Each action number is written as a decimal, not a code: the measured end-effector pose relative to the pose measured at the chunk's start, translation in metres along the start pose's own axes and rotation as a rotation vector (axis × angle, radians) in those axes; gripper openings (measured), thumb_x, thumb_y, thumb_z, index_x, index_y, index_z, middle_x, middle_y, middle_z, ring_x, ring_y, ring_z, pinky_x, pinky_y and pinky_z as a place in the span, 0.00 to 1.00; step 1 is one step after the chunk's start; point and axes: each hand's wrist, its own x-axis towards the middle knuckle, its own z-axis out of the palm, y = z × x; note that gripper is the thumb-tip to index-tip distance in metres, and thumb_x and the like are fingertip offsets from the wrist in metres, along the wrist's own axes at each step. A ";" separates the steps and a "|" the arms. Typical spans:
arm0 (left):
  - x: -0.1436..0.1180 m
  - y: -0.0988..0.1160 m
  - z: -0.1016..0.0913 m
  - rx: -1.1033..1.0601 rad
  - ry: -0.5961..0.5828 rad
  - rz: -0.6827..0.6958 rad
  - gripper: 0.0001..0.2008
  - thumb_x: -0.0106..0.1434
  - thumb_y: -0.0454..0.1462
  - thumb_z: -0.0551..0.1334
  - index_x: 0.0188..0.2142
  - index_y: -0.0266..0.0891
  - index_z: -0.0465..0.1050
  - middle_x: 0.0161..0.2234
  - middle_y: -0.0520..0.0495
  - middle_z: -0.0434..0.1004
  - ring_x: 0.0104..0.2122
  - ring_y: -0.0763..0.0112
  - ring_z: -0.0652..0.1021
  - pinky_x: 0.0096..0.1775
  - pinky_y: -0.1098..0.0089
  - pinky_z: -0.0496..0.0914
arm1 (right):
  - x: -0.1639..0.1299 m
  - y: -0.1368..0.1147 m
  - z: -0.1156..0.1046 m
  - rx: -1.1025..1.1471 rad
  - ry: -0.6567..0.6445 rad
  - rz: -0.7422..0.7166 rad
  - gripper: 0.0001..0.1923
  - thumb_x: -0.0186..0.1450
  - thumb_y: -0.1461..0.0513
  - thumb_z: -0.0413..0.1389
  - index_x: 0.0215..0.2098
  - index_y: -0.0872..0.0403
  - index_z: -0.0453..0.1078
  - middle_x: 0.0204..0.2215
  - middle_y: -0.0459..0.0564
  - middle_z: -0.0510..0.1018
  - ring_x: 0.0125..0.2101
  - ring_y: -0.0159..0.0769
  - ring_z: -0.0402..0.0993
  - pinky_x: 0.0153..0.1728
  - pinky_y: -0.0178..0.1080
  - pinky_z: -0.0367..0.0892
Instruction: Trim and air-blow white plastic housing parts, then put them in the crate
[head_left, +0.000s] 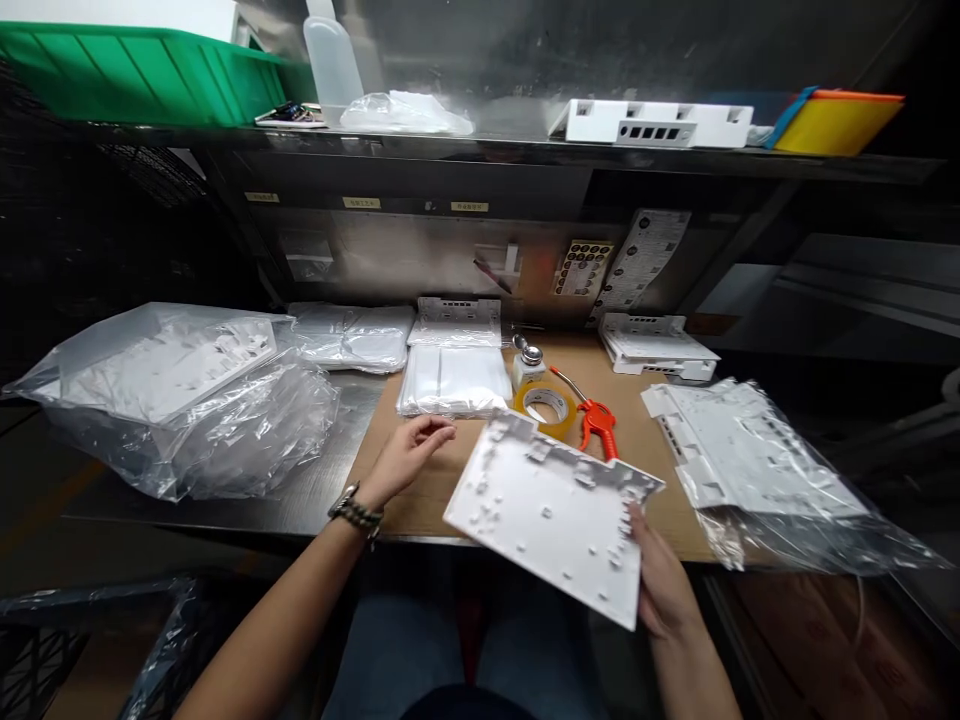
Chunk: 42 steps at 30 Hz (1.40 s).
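Note:
My right hand (660,585) grips a white plastic housing panel (551,505) by its near right corner and holds it tilted above the front edge of the bench, inner ribbed side up. My left hand (409,455) hovers just left of the panel over the brown cardboard mat (637,440), fingers loosely curled, holding nothing. It is close to a stack of clear-bagged white parts (454,380).
A big crumpled plastic bag with white panels (176,395) lies at left. More bagged panels (750,470) sit at right. A tape roll (546,405), an orange air blow gun (595,420) and a small dispenser bottle (529,362) stand mid-bench. White housings (656,345) stack behind; a shelf above carries a green bin (142,75).

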 end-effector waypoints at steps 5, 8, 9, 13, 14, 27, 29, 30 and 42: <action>0.050 -0.024 0.018 0.337 0.090 0.125 0.06 0.68 0.37 0.65 0.44 0.40 0.77 0.51 0.39 0.78 0.59 0.47 0.71 0.64 0.41 0.62 | 0.002 -0.021 -0.018 0.093 0.188 -0.107 0.32 0.64 0.45 0.66 0.61 0.48 0.73 0.55 0.52 0.83 0.55 0.50 0.81 0.58 0.52 0.77; 0.067 -0.035 0.025 0.427 0.080 0.159 0.09 0.71 0.39 0.63 0.48 0.39 0.76 0.51 0.42 0.77 0.57 0.52 0.73 0.62 0.43 0.65 | -0.001 -0.027 -0.018 0.127 0.243 -0.153 0.33 0.65 0.46 0.66 0.64 0.48 0.71 0.59 0.51 0.80 0.59 0.48 0.78 0.60 0.51 0.76; 0.070 -0.037 0.025 0.442 0.081 0.161 0.10 0.72 0.40 0.62 0.49 0.39 0.75 0.50 0.42 0.78 0.55 0.54 0.75 0.60 0.45 0.66 | -0.003 -0.028 -0.018 0.148 0.254 -0.155 0.34 0.65 0.46 0.66 0.65 0.49 0.71 0.60 0.51 0.79 0.60 0.48 0.77 0.60 0.51 0.76; 0.078 -0.038 0.016 0.442 0.121 0.123 0.11 0.74 0.39 0.55 0.52 0.39 0.70 0.47 0.39 0.81 0.50 0.53 0.79 0.53 0.52 0.69 | -0.010 -0.032 -0.014 0.204 0.250 -0.170 0.35 0.66 0.47 0.66 0.66 0.50 0.69 0.60 0.53 0.79 0.58 0.48 0.79 0.59 0.51 0.76; 0.081 -0.036 0.012 0.429 0.131 0.106 0.11 0.74 0.38 0.55 0.52 0.40 0.68 0.47 0.38 0.82 0.48 0.52 0.79 0.51 0.54 0.70 | -0.011 -0.033 -0.013 0.206 0.247 -0.175 0.35 0.66 0.46 0.66 0.66 0.51 0.69 0.60 0.54 0.79 0.57 0.48 0.79 0.59 0.51 0.76; 0.128 -0.030 -0.028 0.035 -0.038 -0.155 0.14 0.64 0.42 0.71 0.40 0.37 0.71 0.34 0.49 0.79 0.33 0.67 0.80 0.37 0.64 0.77 | -0.012 -0.032 -0.004 0.134 0.252 -0.221 0.34 0.65 0.45 0.66 0.63 0.52 0.72 0.51 0.54 0.85 0.50 0.48 0.84 0.55 0.50 0.78; 0.128 -0.032 -0.026 0.048 -0.037 -0.147 0.12 0.68 0.41 0.69 0.42 0.36 0.72 0.36 0.49 0.77 0.33 0.68 0.79 0.37 0.65 0.77 | -0.011 -0.028 0.009 0.123 0.255 -0.244 0.33 0.64 0.44 0.66 0.59 0.54 0.74 0.48 0.55 0.86 0.49 0.48 0.84 0.53 0.49 0.79; 0.128 -0.033 -0.024 0.070 -0.029 -0.139 0.12 0.68 0.41 0.69 0.44 0.36 0.73 0.37 0.49 0.77 0.32 0.69 0.78 0.36 0.65 0.77 | -0.010 -0.026 0.018 0.106 0.249 -0.264 0.32 0.63 0.44 0.66 0.57 0.55 0.75 0.47 0.56 0.86 0.48 0.48 0.84 0.52 0.48 0.79; 0.121 -0.023 -0.005 0.391 -0.096 0.124 0.16 0.67 0.45 0.69 0.46 0.37 0.72 0.44 0.46 0.74 0.34 0.68 0.75 0.38 0.63 0.74 | -0.002 -0.002 0.123 -0.576 0.114 -0.807 0.25 0.72 0.41 0.53 0.35 0.52 0.75 0.25 0.51 0.81 0.24 0.41 0.77 0.26 0.39 0.71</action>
